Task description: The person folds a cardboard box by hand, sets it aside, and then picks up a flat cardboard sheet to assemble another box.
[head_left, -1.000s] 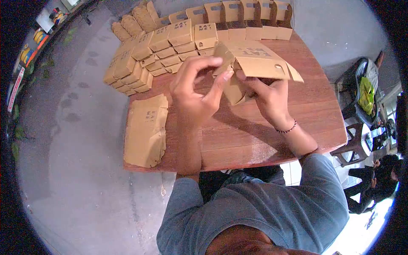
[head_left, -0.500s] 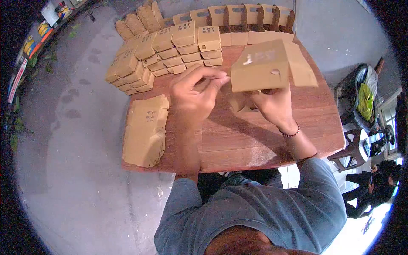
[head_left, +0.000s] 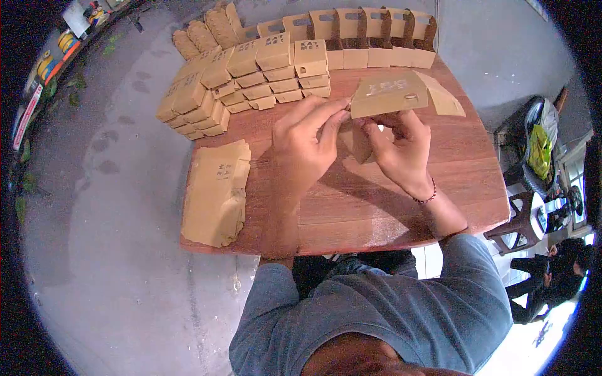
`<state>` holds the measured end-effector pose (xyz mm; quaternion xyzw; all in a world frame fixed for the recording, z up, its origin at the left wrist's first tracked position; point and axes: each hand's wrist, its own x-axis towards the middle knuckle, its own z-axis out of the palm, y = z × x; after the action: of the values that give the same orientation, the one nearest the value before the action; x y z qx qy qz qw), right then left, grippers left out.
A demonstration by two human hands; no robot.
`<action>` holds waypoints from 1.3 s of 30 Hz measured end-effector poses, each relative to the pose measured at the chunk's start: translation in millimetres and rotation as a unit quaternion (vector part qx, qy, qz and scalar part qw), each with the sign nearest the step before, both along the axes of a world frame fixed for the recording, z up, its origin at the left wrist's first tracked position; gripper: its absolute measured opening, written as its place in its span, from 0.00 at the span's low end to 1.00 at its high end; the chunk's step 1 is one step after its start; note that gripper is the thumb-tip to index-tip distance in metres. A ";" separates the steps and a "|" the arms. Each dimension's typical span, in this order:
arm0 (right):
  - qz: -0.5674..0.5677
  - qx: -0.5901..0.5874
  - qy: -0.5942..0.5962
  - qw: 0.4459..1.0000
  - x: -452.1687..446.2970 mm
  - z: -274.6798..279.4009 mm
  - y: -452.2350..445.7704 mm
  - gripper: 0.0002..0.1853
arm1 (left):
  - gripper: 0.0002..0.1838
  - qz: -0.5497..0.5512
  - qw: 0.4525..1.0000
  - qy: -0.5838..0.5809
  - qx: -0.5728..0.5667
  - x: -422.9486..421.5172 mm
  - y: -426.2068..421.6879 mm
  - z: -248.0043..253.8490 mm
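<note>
A partly folded brown cardboard box (head_left: 389,91) is held above the table, its printed lid tilted up and a loose flap sticking out to the right. My right hand (head_left: 404,150) grips it from below, fingers curled under the lid. At the box's left edge, my left hand (head_left: 310,138) pinches the cardboard between thumb and fingers. Part of the box's lower side hangs between the two hands, and the right fingertips are partly hidden beneath the lid. On the table to the left lies a stack of flat printed cardboard sheets (head_left: 213,194).
Stacked closed boxes (head_left: 273,53) stand at the table's back left. Behind runs a row of cardboard carriers with handle cutouts (head_left: 351,28). The wooden table (head_left: 351,219) has its front edge at my body. A stool (head_left: 523,219) and a seated person (head_left: 552,269) are off to the right.
My left hand has moved right and now takes hold of the box's left edge. The lid has tipped flatter, and my right fingers have shifted beneath it.
</note>
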<state>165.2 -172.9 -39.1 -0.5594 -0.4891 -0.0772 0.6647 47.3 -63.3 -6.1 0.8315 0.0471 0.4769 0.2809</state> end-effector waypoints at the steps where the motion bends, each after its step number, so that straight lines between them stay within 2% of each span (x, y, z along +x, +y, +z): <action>1: -0.016 0.025 -0.040 0.999 1.2 -1.7 0.5 0.11 | 0.07 0.020 1.000 -0.001 0.010 0.2 -1.8 0.8; 5: -0.022 -0.048 -0.071 0.996 0.7 1.0 -6.4 0.11 | 0.08 0.004 1.000 -0.001 0.021 -0.5 6.9 1.3; 7: -0.055 0.012 -0.073 0.996 4.1 -2.6 -1.3 0.06 | 0.08 -0.044 0.999 -0.015 -0.003 0.5 12.0 2.0; 10: -0.044 0.042 -0.051 0.997 7.3 -4.1 1.4 0.07 | 0.09 -0.055 0.997 -0.037 0.043 7.5 20.0 -4.2; 13: -0.060 0.063 -0.080 0.993 11.4 -10.4 3.3 0.07 | 0.10 -0.014 1.000 -0.003 -0.003 6.3 2.9 -4.7; 17: -0.075 0.081 -0.050 0.993 5.2 -10.5 6.1 0.08 | 0.11 0.005 1.000 -0.022 0.014 13.9 -3.3 -12.4; 19: -0.079 0.052 -0.030 0.995 1.1 -0.6 4.5 0.09 | 0.12 0.049 0.995 -0.051 0.076 17.3 -4.1 -14.0; 25: -0.018 0.020 0.007 1.000 3.2 8.5 1.6 0.15 | 0.08 0.099 0.985 -0.081 0.113 19.5 -5.2 -17.4; 29: -0.022 -0.022 0.001 1.000 4.4 12.3 -0.6 0.18 | 0.07 0.108 0.984 -0.060 0.126 19.7 -0.4 -19.0; 32: -0.053 -0.079 -0.050 0.994 4.0 21.8 -5.8 0.21 | 0.07 0.104 0.985 -0.060 0.122 18.6 6.6 -17.5; 35: -0.061 -0.050 -0.116 0.990 14.7 26.5 -5.9 0.18 | 0.04 0.120 0.987 -0.063 0.087 9.3 16.9 -11.9; 37: -0.064 -0.038 -0.162 0.984 27.5 31.1 -12.6 0.12 | 0.06 0.085 0.990 -0.108 -0.011 1.8 29.9 -12.3; 38: -0.052 -0.031 -0.136 0.989 29.3 35.5 -21.0 0.08 | 0.06 0.083 0.991 -0.107 -0.010 -2.7 34.4 -11.7; 39: -0.054 -0.031 -0.135 0.989 32.4 36.9 -24.8 0.08 | 0.06 0.058 0.983 -0.140 -0.100 -7.9 38.2 -11.3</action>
<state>197.7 -197.7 -2.2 -0.5896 -0.5458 -0.1725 0.5699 39.4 -25.1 -17.4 0.7203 0.1025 0.5969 0.3382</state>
